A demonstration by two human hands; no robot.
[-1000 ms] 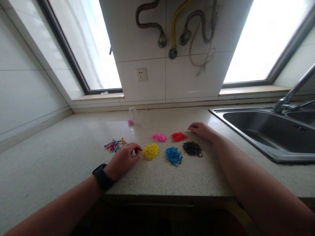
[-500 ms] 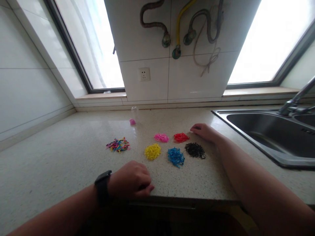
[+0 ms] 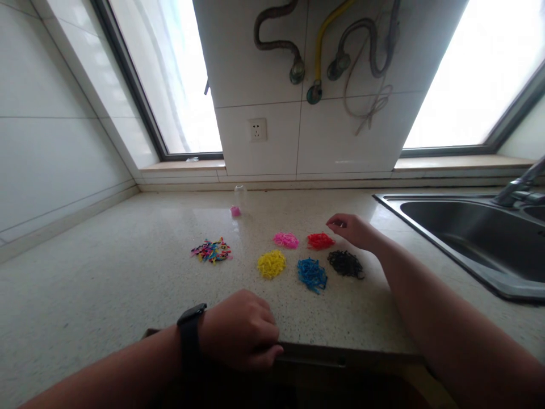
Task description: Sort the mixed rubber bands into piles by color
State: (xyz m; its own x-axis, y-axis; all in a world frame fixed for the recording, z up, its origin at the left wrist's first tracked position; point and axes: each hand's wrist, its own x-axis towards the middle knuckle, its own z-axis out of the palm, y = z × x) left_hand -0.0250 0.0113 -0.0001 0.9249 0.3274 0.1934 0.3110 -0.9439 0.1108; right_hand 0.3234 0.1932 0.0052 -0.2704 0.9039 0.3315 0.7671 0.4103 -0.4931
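Observation:
Small elastic bands lie in separate heaps by colour: pink [image 3: 286,240], red [image 3: 321,241], yellow [image 3: 271,264], blue [image 3: 312,275] and black [image 3: 346,264]. Left of them is a heap of mixed-colour bands [image 3: 212,250]. My right hand [image 3: 351,229] hovers at the upper right of the red heap, fingers curled with tips close together; anything between them is too small to make out. Resting at the counter's front edge, my left hand [image 3: 242,329] is a loose fist with nothing visible in it. A dark watch [image 3: 191,332] circles the left wrist.
A clear container [image 3: 240,196] and a pink piece [image 3: 235,211] stand on the speckled counter [image 3: 106,267] toward the wall. To the right is a steel sink [image 3: 451,227] with a faucet [image 3: 515,187]. Pipes and a socket [image 3: 258,130] are on the tiled wall.
The view has shifted slightly, so the counter and heaps appear farther right. My right hand has moved a little left relative to the red heap. My left hand remains a fist at the edge.

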